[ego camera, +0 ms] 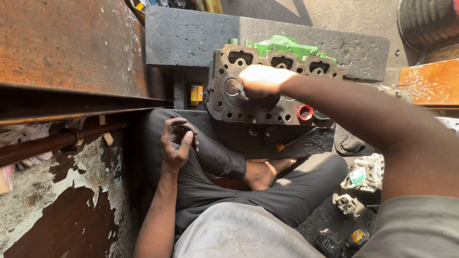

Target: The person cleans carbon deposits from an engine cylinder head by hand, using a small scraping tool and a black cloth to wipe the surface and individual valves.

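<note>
Sitting cross-legged on the floor, the person leans toward a cylinder head (267,88) that stands on edge against a dark stone block (191,38), its flat gasket face turned toward them. The right hand (262,80) is pressed against the middle of that face, fingers curled together in a loose fist; whether it pinches something small I cannot tell, since sunlight washes it out. The left hand (178,142) rests on the left knee, fingers bent inward and holding nothing that I can see.

As a lump of cast metal, the head looks heavy and completely rigid, and probably oily enough to slip. I would judge it best gripped with both hands at its two short ends or under its lower edge, never by the thin edges of the ports.

Its face is dark grey and grimy, dotted with bolt holes and larger rounded openings, with a round valve disc toward the left. The back side shows bright green paint along the top. A red ring-shaped part (304,112) sits at its lower right corner, and a small yellow box (196,94) lies in a recess just to its left.
</note>
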